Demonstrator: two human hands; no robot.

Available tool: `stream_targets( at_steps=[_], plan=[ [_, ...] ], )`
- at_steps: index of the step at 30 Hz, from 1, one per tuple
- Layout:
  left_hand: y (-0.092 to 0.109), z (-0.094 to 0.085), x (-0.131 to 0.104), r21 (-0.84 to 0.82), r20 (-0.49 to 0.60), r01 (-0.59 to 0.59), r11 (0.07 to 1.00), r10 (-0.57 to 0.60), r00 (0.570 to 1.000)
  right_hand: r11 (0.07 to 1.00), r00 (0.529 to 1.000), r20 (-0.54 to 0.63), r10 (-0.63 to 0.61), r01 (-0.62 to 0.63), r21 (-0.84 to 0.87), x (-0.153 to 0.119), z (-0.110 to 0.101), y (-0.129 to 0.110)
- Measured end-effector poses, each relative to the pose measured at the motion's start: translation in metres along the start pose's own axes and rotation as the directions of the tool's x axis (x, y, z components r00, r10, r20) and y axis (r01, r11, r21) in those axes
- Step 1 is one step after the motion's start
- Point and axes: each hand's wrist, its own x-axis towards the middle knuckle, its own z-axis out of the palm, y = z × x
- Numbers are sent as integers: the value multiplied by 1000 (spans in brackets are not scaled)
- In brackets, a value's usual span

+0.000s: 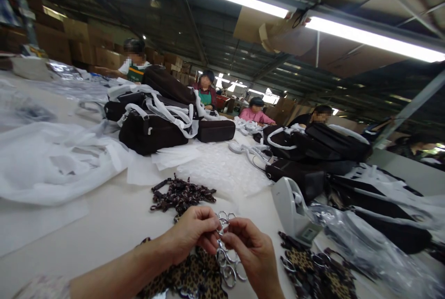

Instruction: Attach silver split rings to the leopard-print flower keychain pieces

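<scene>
Between the fingertips of both hands is a shiny metal ring (223,225), over the near part of the table. My left hand (196,232) is closed in a pinch at the ring's left side. From the right, my right hand (252,248) pinches the same ring with thumb and forefinger. Several loose metal rings (229,275) lie under and behind the hands. Leopard-print pieces (198,273) are heaped below my left hand and partly covered by it. Just beyond the hands is a tangle of dark brown, patterned straps (182,194).
Dark bags (153,132) with white-wrapped handles are piled at the back left, more black bags (313,146) at the right. A grey-white dispenser (294,208) stands right of my hands, near another leopard-print heap with rings (306,262). White wrapping (59,160) covers the left. Several people sit beyond.
</scene>
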Motion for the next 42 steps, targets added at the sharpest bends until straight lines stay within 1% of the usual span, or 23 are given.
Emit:
stream_targets(
  at_steps=[2, 4, 6, 9, 11, 14, 17, 20, 22, 28, 33, 36, 39, 41, 42],
  plan=[
    [0, 0, 0, 6, 13, 6, 1000, -6, 1000, 1000, 999, 18, -30, 30, 3, 0, 1, -1],
    [1, -2, 0, 45, 37, 9, 999, -10, 999, 995, 995, 61, -82, 85, -57, 1, 0, -4],
    [5, -4, -1, 113, 83, 4, 994, -13, 996, 985, 985, 131, -112, 127, -114, 1, -2, -7],
    [12, -6, -4, 209, 159, -15, 978, -19, 987, 985, 973, 199, -120, 142, -98, 0, -3, -10],
    [15, -7, -6, 205, 185, -6, 979, -33, 982, 982, 972, 184, -144, 163, -92, -1, -3, -10],
    [15, -7, -6, 112, 239, 30, 993, -57, 969, 968, 972, 122, -202, 217, -126, -2, -3, -8],
    [12, -8, -5, 47, 283, 43, 998, -55, 958, 971, 978, 81, -195, 203, -124, -4, -3, -4],
    [10, -9, -5, 41, 287, 40, 998, -50, 957, 989, 988, 92, -127, 133, -59, -5, -5, -2],
    [10, -9, -5, 40, 284, 40, 998, -50, 958, 994, 989, 102, -103, 106, -24, -6, -5, -2],
    [11, -8, -5, 26, 271, 42, 999, -48, 962, 994, 991, 92, -97, 101, -37, -6, -5, -3],
    [10, -8, -4, 5, 253, 48, 999, -48, 966, 996, 995, 42, -85, 86, -9, -7, -3, 1],
    [10, -5, -5, 9, 237, 69, 998, -69, 969, 994, 994, 55, -96, 98, -45, -6, -3, 0],
    [12, -7, -3, 48, 248, 69, 996, -79, 966, 994, 995, 76, -69, 75, -76, -6, -6, -4],
    [15, -15, 2, 125, 221, 13, 992, -41, 974, 996, 997, 53, -53, 57, -74, -6, -9, -6],
    [17, -21, 5, 187, 180, -28, 982, -7, 984, 997, 998, 34, -46, 48, -63, -6, -11, -7]
  ],
)
